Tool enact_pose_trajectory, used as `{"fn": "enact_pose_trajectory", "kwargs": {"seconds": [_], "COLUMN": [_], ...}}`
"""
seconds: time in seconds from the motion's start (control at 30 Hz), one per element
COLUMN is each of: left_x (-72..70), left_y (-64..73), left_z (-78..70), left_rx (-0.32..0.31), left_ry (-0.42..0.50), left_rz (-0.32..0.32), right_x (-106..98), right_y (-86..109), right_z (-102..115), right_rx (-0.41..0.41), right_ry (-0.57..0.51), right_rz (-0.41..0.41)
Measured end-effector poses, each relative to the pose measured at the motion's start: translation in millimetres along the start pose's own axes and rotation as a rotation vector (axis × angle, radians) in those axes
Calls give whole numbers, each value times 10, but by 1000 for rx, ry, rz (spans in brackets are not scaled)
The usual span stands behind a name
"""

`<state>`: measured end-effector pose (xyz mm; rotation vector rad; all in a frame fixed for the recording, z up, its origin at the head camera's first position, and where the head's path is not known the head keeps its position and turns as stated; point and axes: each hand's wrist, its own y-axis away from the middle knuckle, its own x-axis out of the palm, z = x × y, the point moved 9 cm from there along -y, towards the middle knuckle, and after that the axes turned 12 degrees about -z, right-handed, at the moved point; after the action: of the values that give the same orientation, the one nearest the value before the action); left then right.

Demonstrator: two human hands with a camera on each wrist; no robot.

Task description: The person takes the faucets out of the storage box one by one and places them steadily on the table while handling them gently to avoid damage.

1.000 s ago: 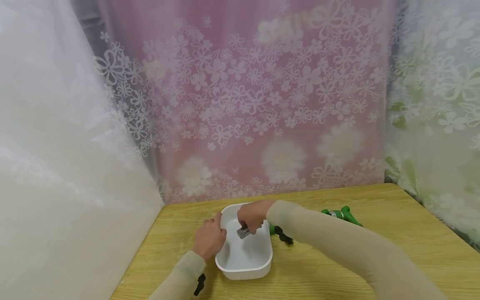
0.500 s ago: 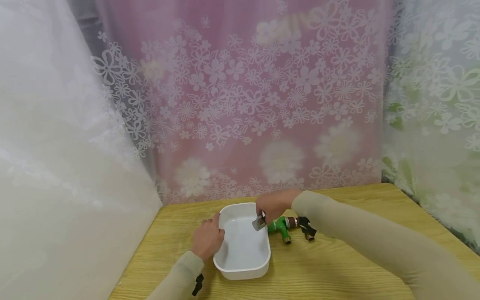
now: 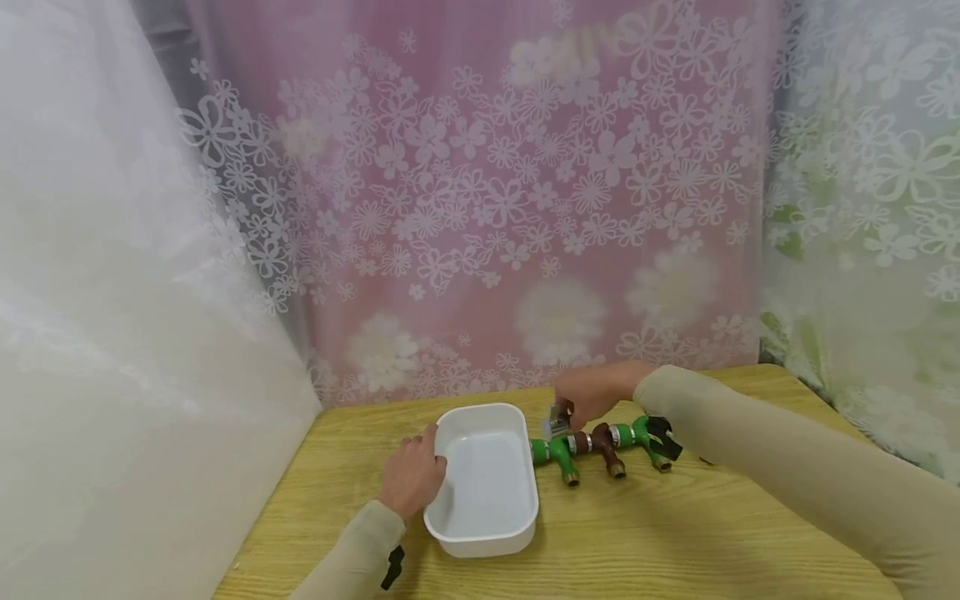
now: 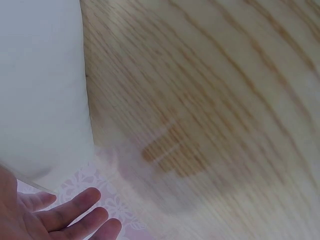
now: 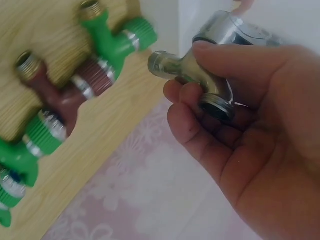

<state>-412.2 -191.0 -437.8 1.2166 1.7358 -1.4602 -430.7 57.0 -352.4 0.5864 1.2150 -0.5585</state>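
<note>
My right hand (image 3: 596,393) holds a silver metal Y-shaped pipe fitting (image 5: 207,75) above the table, just right of the white tub. In the right wrist view, the thumb lies on its top and curled fingers support it below. Under and beside that hand runs a row of green and brown Y-shaped fittings (image 3: 603,442) with brass threaded ends. My left hand (image 3: 414,473) rests at the left rim of the white rectangular tub (image 3: 480,546). Its visible fingers (image 4: 75,210) are loosely extended in the left wrist view; the thumb is hidden there.
All this stands on a wood-grain table (image 3: 630,542). A pink flowered curtain (image 3: 480,250) hangs behind its far edge, and a white sheet (image 3: 150,375) on the left. The right sleeve (image 3: 780,450) covers part of the table at the right.
My right hand has moved right, out of the tub and over its right rim, carrying the silver fitting. More of the green and brown row shows. The left hand stays at the rim.
</note>
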Motion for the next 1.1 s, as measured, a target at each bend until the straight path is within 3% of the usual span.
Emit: {"fn": "enact_pose_trajectory", "kwargs": {"seconds": [0.6,0.9,1.1], "left_x": [-32,-9,12], "left_y": [-1,-2,-7], "left_z": [-18,-3,8], "left_rx": [8,-21,-33], "left_ry": [4,-10,-35], "left_rz": [-3,25,44], "right_x": [-18,33,85], "right_y": [675,925,1034], "right_z": [-793,-1162,-1362], "right_rx": [121,212,228], "right_ry": [-42,-67,-81], "right_rz": [-3,7,-10]}}
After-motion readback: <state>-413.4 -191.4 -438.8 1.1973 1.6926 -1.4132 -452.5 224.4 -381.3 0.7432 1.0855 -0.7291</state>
